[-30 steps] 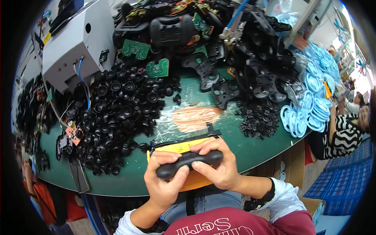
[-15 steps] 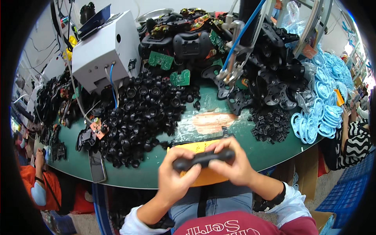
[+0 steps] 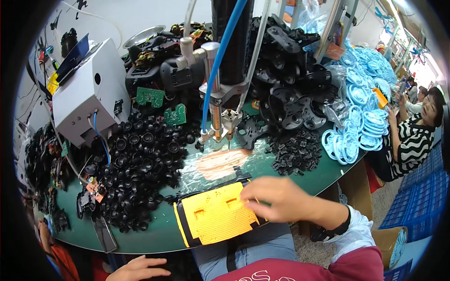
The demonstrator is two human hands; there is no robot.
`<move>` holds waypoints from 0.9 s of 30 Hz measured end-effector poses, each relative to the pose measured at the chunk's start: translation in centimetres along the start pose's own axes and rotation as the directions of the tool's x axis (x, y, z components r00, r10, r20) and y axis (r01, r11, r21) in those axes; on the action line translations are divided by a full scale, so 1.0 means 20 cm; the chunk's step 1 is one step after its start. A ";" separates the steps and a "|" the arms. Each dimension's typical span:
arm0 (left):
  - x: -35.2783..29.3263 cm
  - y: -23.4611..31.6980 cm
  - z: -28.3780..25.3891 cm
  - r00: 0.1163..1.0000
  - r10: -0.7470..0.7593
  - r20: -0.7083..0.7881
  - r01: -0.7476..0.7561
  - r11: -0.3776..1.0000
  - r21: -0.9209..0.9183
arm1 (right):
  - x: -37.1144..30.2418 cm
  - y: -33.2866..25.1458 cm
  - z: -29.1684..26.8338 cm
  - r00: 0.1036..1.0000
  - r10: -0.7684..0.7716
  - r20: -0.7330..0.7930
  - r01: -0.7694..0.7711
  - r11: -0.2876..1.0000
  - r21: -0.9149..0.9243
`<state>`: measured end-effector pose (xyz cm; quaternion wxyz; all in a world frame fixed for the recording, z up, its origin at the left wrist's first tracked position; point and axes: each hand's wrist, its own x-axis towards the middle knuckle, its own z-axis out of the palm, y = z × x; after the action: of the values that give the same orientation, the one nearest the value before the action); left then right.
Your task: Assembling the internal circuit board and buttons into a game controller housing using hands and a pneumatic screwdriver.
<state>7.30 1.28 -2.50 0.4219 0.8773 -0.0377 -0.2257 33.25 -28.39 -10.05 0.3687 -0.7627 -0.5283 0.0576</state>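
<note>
My left hand (image 3: 139, 270) is low at the lower edge of the picture, below the table edge, with its fingers stretched out and nothing visible in them. Over the right side of a yellow ribbed pad (image 3: 218, 218) hovers my right hand (image 3: 274, 197), its fingers bent and a little apart from the thumb. I see nothing held there. The pad has two small recesses and black tape along its sides, and lies at the table's front edge. Behind it, a metal screwdriver head (image 3: 229, 129) hangs on a stand above a worn tan patch (image 3: 222, 163).
Black thumbstick caps (image 3: 140, 164) are heaped on the left, beside a grey machine box (image 3: 86, 89) and a phone (image 3: 104, 234). Small black parts (image 3: 295, 152), controller shells (image 3: 295, 107) and light-blue rings (image 3: 358, 126) lie to the right. Another person (image 3: 412, 131) sits at far right.
The black controller-like part has left my hands and no longer shows. My left hand has dropped down and left; my right has stayed over the pad. The view has swung to the right.
</note>
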 end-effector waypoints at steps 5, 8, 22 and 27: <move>0.09 -0.07 0.05 0.982 -0.064 -0.175 0.032 0.983 -0.178 | 0.09 0.08 -0.32 0.931 0.115 -0.346 -0.144 0.988 -0.061; 0.14 -0.06 0.09 0.940 -0.084 -0.331 0.008 0.975 -0.223 | 0.13 -0.01 -0.36 0.921 0.156 -0.356 -0.160 0.987 0.019; 0.24 -0.20 0.16 0.909 -0.091 -0.406 -0.060 0.937 -0.345 | 1.36 0.33 0.12 0.668 0.268 -0.694 -0.337 0.941 0.039; 0.27 -0.30 0.15 0.878 -0.093 -0.470 -0.132 0.896 -0.424 | 1.31 0.00 0.21 0.790 -0.028 -0.612 0.203 0.955 0.219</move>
<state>10.01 1.57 -10.65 0.6086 0.7857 0.1112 -0.0002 42.72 -4.07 -5.14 0.6216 -0.6490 -0.4163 -0.1383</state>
